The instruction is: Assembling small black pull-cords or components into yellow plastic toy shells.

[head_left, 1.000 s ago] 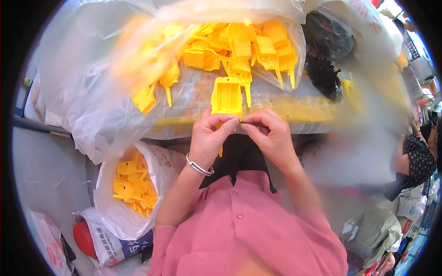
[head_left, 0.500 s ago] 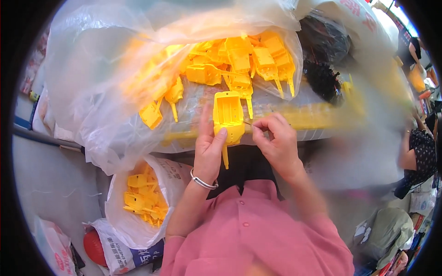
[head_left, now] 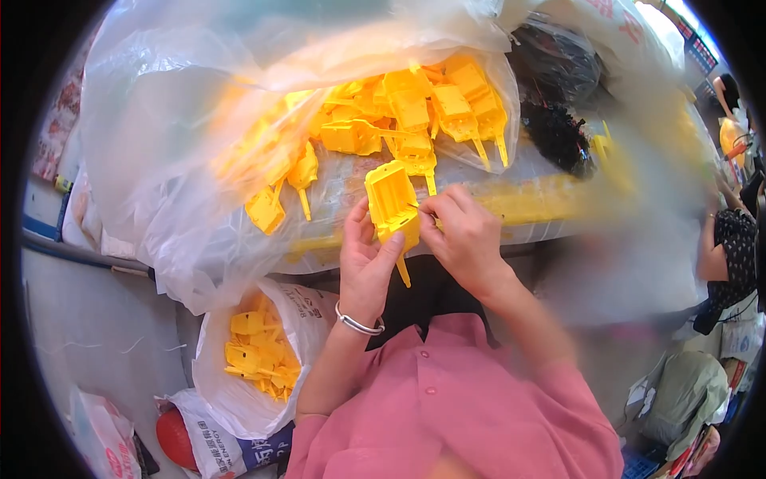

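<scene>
My left hand [head_left: 367, 257] grips a yellow plastic housing [head_left: 391, 195], which has a hollow, box-like upper part and a narrow stem pointing down. The housing is tilted, its open side facing up toward me. My right hand [head_left: 463, 227] is closed in a pinch against the housing's right side. Its fingertips cover the thin, dark, wire-like piece that shows between them and the housing in the earlier frame. Just beyond my hands, many similar yellow housings [head_left: 407, 100] lie heaped in a large clear plastic bag [head_left: 183, 152] on the table.
A white sack [head_left: 211, 351] holding more yellow pieces stands on the floor at lower left, beside a red round object [head_left: 175, 439]. Black tinsel-like material [head_left: 554, 144] lies on the table to the right of the heap. Another person's arm [head_left: 710, 247] shows at far right.
The housing has tilted, its stem swinging to the right. My right hand has moved left and up against it, and the wire-like piece has gone from sight.
</scene>
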The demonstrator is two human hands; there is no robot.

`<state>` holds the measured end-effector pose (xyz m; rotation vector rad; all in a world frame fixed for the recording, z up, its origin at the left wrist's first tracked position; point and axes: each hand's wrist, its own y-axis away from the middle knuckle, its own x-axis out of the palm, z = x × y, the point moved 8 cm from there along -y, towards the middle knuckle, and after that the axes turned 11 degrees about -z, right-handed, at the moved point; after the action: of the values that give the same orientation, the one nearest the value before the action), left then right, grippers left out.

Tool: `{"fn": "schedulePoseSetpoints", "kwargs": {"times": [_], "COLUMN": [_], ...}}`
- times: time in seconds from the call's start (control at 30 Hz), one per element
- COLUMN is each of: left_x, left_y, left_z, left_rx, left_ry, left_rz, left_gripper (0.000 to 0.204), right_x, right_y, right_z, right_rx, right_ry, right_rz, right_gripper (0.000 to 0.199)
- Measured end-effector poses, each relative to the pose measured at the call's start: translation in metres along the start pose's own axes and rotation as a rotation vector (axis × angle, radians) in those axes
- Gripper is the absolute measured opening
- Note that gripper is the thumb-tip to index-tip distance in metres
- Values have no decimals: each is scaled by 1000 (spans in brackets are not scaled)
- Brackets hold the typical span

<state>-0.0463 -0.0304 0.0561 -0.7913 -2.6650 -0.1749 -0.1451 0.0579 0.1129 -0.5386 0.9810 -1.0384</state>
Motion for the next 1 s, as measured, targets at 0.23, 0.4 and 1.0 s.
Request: {"fn": "schedulePoseSetpoints", "kwargs": {"times": [0.23,0.4,1.0], "left_x": [4,5,9], "left_y": [1,0,1], "left_z": [-1,-3,-5], "left_rx": [18,65,106], "left_ry": [-22,-31,-99], "left_rz": [28,46,67], "left_gripper": [55,54,53], "right_x": [4,5,4], "right_y": [-1,-2,-2], "right_z": [-2,-2,-3], "right_rx": [0,5,-1], "right_ry": [29,42,68], "right_rz": [44,64,60], "right_gripper": [10,10,10]}}
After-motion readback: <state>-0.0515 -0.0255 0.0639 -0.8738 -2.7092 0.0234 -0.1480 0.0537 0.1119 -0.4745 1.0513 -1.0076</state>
